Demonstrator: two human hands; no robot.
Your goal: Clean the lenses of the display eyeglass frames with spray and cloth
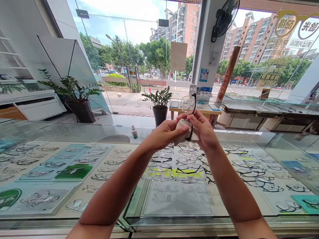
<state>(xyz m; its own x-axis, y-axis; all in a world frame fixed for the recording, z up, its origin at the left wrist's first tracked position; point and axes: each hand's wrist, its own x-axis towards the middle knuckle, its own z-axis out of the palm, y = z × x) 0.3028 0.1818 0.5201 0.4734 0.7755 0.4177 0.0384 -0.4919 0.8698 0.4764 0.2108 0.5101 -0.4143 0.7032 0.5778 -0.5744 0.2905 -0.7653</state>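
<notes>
Both hands are raised in front of me above a glass display case, holding one pair of eyeglasses (pixel 194 99) with a dark rim. The glasses stand on end, one clear lens pointing up above the fingers. My left hand (pixel 169 133) is closed around a beige cleaning cloth (pixel 181 136), which wraps the lower lens and hides it. Thumb and fingers of my right hand (pixel 203 128) pinch the frame near its middle. Part of the dark frame runs down past the cloth.
Rows of eyeglasses (pixel 188 168) lie inside the glass display case (pixel 176 202). A small spray bottle (pixel 134 132) stands on its top, left of my hands. Beyond are a potted plant (pixel 159 106), a wooden table (pixel 171 109) and a wall fan (pixel 225 16).
</notes>
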